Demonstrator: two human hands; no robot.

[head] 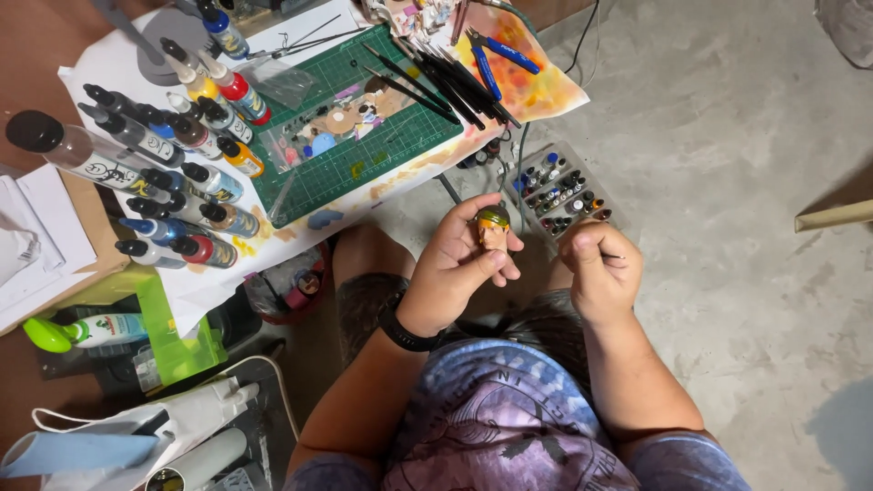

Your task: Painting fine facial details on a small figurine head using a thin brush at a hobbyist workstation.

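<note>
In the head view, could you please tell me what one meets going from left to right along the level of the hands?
Paint bottles → left hand holding a small painted figure head → right hand, closed around something thin → bare concrete floor.

Small painted figure head (493, 227), green-capped, upright

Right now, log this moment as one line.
left hand: holds painted miniature head | right hand: fist, thin tool | behind: cutting mat, paint bottles

Left hand (459, 264), palm up and wrist banded, has its fingers curled in a pinch; right hand (598, 268) is closed, thumb against forefinger, forearms converging over the lap.
</note>
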